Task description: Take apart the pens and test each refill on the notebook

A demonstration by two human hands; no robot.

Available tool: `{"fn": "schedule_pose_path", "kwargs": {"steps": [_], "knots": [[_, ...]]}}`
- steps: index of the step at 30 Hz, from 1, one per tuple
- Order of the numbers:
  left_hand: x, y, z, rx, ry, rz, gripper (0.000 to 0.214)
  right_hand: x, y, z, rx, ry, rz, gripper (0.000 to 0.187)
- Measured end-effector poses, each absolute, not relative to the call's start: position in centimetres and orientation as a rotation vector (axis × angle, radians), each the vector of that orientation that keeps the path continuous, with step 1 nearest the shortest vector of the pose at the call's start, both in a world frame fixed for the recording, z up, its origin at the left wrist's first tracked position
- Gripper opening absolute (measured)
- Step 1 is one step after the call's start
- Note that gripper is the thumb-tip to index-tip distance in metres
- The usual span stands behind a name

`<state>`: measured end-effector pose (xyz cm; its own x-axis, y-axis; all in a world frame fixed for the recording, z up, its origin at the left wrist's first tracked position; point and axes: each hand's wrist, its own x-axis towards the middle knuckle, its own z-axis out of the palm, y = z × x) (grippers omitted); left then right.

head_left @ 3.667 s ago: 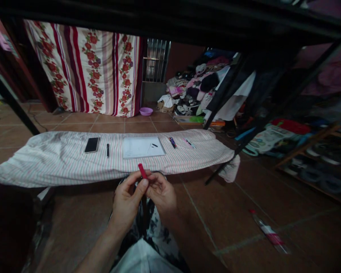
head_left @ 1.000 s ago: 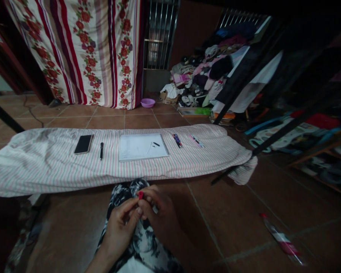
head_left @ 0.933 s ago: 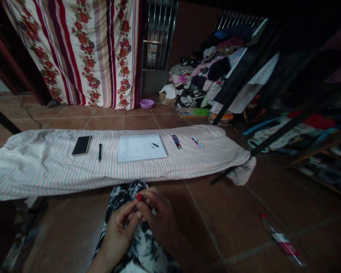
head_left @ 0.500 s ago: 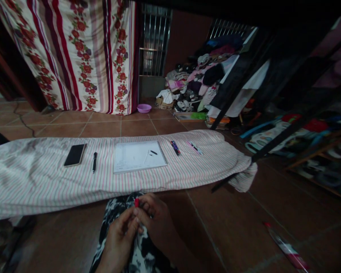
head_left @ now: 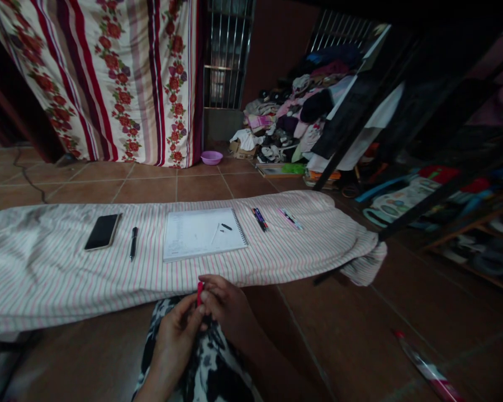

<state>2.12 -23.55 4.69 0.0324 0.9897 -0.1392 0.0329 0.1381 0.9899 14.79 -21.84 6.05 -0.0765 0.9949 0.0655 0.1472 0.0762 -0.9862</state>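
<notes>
Both hands are together at a small red stick, by the near edge of the desk.
The left hand (head_left: 171, 340) pinches the lower end of the red stick (head_left: 199, 294), and the fingers of the right hand (head_left: 230, 310) close around its upper part; the stick stands nearly upright, above the knees. On the desk (head_left: 314, 254), under striped cloth, a strip of cloth runs between the notebook (head_left: 193, 237) and the near edge. Left of the notebook lie a black pen (head_left: 133, 244) and a phone (head_left: 103, 231), with wide cloth beyond the phone; right of it, dark pens (head_left: 260, 219) and pale pens (head_left: 290, 219), well inside the right edge.
</notes>
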Motion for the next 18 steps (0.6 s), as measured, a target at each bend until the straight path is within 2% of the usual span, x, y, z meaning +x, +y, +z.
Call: {"fn": "schedule_pose_path", "kwargs": {"steps": [3, 10, 18], "knots": [[2.4, -22.3, 4.9, 1.127, 1.256, 1.089, 0.036, 15.5, -19.4, 4.5, -1.26, -1.341, 1.154, 0.024], [3.2, -19.9, 3.9, 1.043, 1.283, 1.083, 0.045, 18.5, -12.3, 0.4, -1.679, -1.433, 0.845, 0.014], [3.8, -19.2, 2.7, 1.065, 1.276, 1.041, 0.047, 19.4, -6.6, -1.1, -1.802, -1.516, 0.776, 0.012]]}}
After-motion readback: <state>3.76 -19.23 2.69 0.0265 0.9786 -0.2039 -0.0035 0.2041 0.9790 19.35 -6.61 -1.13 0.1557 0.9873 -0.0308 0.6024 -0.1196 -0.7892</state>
